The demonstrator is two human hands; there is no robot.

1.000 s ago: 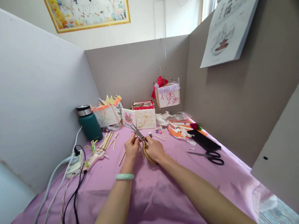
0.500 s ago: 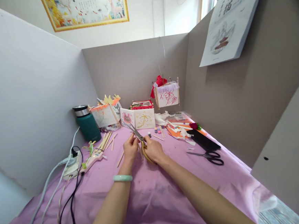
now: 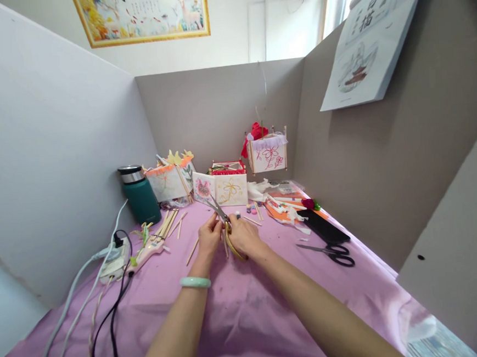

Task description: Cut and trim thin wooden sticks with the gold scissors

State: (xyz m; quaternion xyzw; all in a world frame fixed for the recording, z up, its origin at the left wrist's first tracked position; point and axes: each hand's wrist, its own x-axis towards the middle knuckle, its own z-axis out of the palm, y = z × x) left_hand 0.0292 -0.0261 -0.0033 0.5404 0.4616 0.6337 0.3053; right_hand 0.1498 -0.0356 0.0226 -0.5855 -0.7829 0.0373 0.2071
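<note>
My right hand [image 3: 244, 236] is closed round the gold handles of a pair of scissors [image 3: 221, 210], whose blades point up and left and stand slightly apart. Close beside it, my left hand [image 3: 210, 237] is pinched near the base of the blades; what its fingers hold is too small to make out. A thin wooden stick [image 3: 226, 245] shows between the hands, and another stick [image 3: 192, 252] lies left of my left hand. Behind the blades stand white panels with a pink drawing [image 3: 203, 187] and a yellow flower [image 3: 231, 190].
At the left are a green bottle [image 3: 140, 200], a power strip [image 3: 115, 265] with cables, a glue gun [image 3: 147, 255] and several sticks [image 3: 168, 223]. Black scissors [image 3: 330, 251] and a black phone [image 3: 322, 226] lie right. A decorated box [image 3: 267, 153] hangs at the back.
The scissor blades have opened a little wider. The whole view has shifted slightly, while both hands stay nearly in place.
</note>
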